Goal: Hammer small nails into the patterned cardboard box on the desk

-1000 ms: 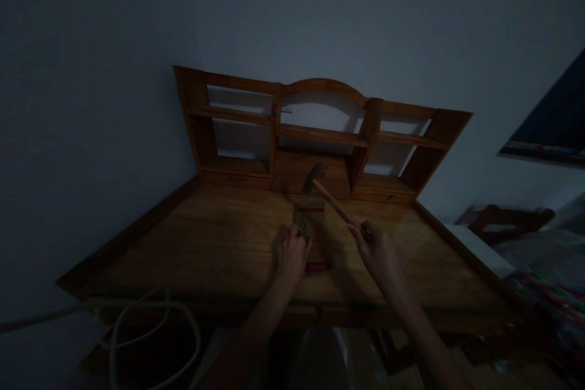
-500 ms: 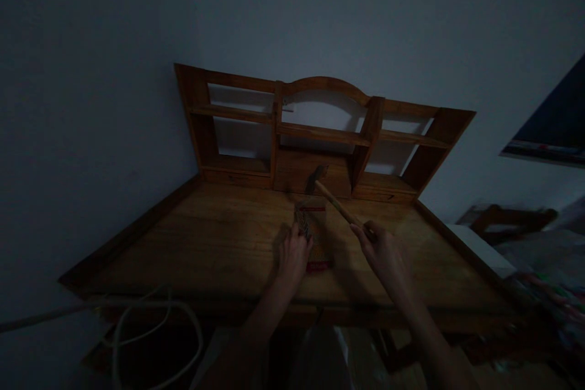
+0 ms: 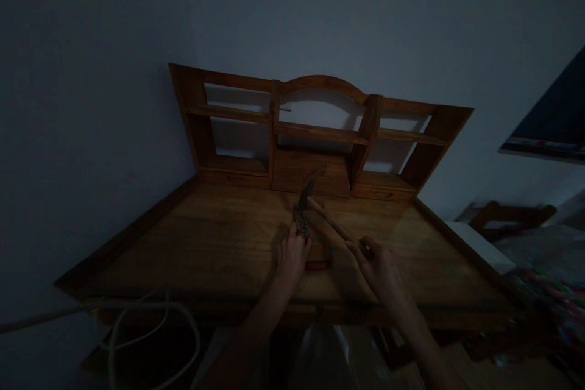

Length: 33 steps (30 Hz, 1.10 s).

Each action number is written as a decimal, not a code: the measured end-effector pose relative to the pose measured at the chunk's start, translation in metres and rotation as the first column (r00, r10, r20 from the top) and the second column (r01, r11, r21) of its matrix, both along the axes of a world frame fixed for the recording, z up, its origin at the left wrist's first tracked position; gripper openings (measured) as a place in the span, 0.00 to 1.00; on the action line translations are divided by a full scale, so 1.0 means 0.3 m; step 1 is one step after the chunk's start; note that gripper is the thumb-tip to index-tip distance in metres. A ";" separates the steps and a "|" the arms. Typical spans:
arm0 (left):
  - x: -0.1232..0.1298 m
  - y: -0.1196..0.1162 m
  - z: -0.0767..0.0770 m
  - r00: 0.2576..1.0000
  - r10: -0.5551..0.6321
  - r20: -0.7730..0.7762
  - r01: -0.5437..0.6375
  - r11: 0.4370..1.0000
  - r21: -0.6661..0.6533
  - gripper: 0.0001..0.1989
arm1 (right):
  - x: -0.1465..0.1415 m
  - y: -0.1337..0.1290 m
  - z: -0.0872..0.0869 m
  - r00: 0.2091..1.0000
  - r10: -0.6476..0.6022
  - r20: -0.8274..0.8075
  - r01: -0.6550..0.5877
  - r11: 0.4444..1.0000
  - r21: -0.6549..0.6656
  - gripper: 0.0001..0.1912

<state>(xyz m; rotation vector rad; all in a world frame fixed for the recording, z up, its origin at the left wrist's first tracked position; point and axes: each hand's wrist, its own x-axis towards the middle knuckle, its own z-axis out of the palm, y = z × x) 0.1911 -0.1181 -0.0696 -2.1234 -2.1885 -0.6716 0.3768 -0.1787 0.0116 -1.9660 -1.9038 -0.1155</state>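
Note:
My right hand (image 3: 377,265) is closed round the lower end of the wooden handle of a hammer (image 3: 334,226). The hammer's dark head (image 3: 306,194) points to the far left, just over or against the top of a small striped piece (image 3: 300,219). My left hand (image 3: 292,253) pinches this piece near its lower end; the dimness hides its exact kind. Beneath the piece and the left fingers lies a flat packet (image 3: 319,264) with red bands and a yellowish middle, on the wooden desk (image 3: 228,237). The hammer handle crosses above its far part.
A wooden shelf unit (image 3: 320,128) with open compartments and small drawers stands along the desk's back edge. At the lower left hangs a looped pale cable (image 3: 196,332). To the right are a white surface (image 3: 479,247) and a wooden chair back (image 3: 516,219).
The hammer head has come down and toward me, from above the packet's far edge to the top of the striped piece. My left hand stays nearly in place.

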 end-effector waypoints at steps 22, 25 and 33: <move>-0.001 -0.012 0.014 1.000 0.005 -0.001 -0.005 1.000 0.019 0.18 | 0.033 -0.124 -0.027 0.997 -0.046 0.062 0.041 0.996 0.080 0.23; -0.001 -0.014 0.014 1.000 -0.004 -0.004 0.004 0.999 0.053 0.18 | 0.032 -0.126 -0.048 0.998 -0.032 0.053 0.032 0.999 0.012 0.22; 0.000 -0.020 0.021 1.000 0.009 0.002 -0.009 1.000 0.029 0.18 | 0.049 -0.143 -0.074 0.999 -0.046 -0.026 0.046 0.999 -0.007 0.23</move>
